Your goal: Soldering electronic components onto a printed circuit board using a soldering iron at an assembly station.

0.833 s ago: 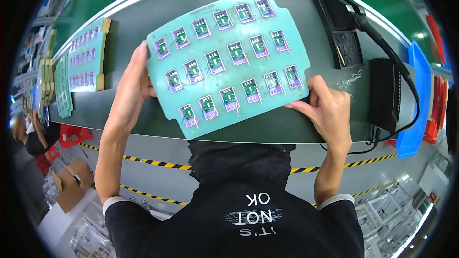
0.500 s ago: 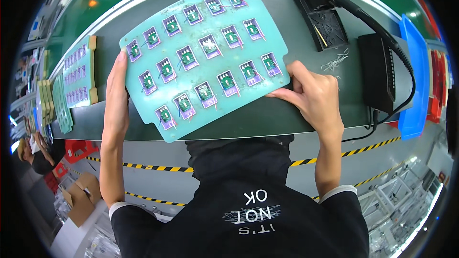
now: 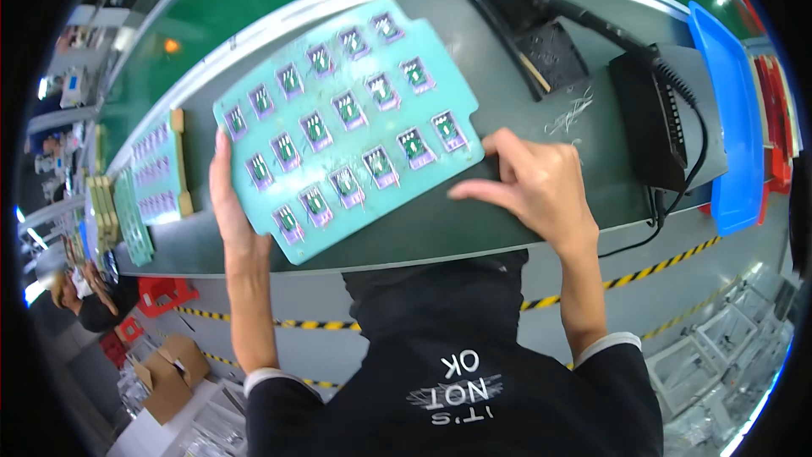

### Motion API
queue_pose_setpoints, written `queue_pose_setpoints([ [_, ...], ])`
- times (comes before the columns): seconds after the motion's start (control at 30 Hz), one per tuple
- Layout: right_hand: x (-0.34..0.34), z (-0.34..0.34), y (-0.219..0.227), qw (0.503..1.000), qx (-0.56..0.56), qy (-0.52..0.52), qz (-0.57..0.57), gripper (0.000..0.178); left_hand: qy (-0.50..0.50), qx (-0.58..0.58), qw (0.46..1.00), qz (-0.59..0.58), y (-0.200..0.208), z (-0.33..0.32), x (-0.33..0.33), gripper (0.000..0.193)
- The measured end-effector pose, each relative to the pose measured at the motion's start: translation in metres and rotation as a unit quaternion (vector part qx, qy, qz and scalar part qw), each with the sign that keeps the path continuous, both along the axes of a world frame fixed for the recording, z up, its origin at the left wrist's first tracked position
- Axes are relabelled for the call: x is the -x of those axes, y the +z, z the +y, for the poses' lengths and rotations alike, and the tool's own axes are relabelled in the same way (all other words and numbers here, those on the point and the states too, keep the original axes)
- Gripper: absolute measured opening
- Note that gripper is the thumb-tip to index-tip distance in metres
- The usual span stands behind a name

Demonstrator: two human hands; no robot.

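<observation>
Dark matte bench (image 3: 474, 228) w/ flat teal tray (image 3: 347, 118), left hand (image 3: 228, 203) gripping edge, right hand (image 3: 533, 186) loosely curled.

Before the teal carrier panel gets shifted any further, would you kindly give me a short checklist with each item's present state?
1. Left hand on the left edge of the teal plastic carrier panel: ok.
2. Right hand on the panel: cannot tell; fingertips sit at its right corner.
3. Small green circuit boards seated in their pockets: ok, none visibly loose.
4. Black soldering stand apart from the panel: ok.
5. Second panel on the left apart: ok.
</observation>
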State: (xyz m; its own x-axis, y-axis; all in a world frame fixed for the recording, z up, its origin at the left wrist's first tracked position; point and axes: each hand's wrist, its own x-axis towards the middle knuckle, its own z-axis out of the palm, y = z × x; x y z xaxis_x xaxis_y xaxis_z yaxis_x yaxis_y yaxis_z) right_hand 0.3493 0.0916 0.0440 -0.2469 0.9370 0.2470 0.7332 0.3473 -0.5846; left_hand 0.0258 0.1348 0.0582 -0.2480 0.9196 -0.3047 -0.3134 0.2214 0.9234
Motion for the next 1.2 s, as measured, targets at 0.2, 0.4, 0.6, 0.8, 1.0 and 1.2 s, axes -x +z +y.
queue_pose_setpoints([
  [0.2, -0.005, -0.004, -0.004, 0.998, -0.067, 0.0, 0.016, 0.049, 0.011, -0.034, 0.993, -0.111, -0.005, 0.051, -0.004, 0.048],
  [0.4, -0.007, -0.01, -0.005, 0.997, -0.073, 0.023, -0.008, 0.05, 0.011, -0.197, 0.973, -0.122, -0.031, 0.178, -0.036, 0.046],
  [0.6, -0.005, -0.008, -0.008, 0.996, -0.085, 0.033, -0.002, 0.053, 0.089, -0.183, 0.954, -0.22, -0.056, 0.265, -0.084, 0.052],
  [0.8, -0.006, -0.008, -0.003, 0.995, -0.089, 0.039, 0.0, 0.052, -0.107, -0.028, 0.958, -0.264, -0.038, 0.23, -0.064, 0.058],
  [1.0, -0.006, -0.007, -0.001, 0.994, -0.102, 0.05, -0.005, 0.049, -0.316, 0.094, 0.918, -0.218, 0.01, 0.196, -0.061, 0.074],
  [1.2, -0.003, -0.007, -0.003, 0.992, -0.109, 0.055, -0.009, 0.045, -0.308, 0.085, 0.904, -0.284, -0.007, 0.203, -0.061, 0.066],
])
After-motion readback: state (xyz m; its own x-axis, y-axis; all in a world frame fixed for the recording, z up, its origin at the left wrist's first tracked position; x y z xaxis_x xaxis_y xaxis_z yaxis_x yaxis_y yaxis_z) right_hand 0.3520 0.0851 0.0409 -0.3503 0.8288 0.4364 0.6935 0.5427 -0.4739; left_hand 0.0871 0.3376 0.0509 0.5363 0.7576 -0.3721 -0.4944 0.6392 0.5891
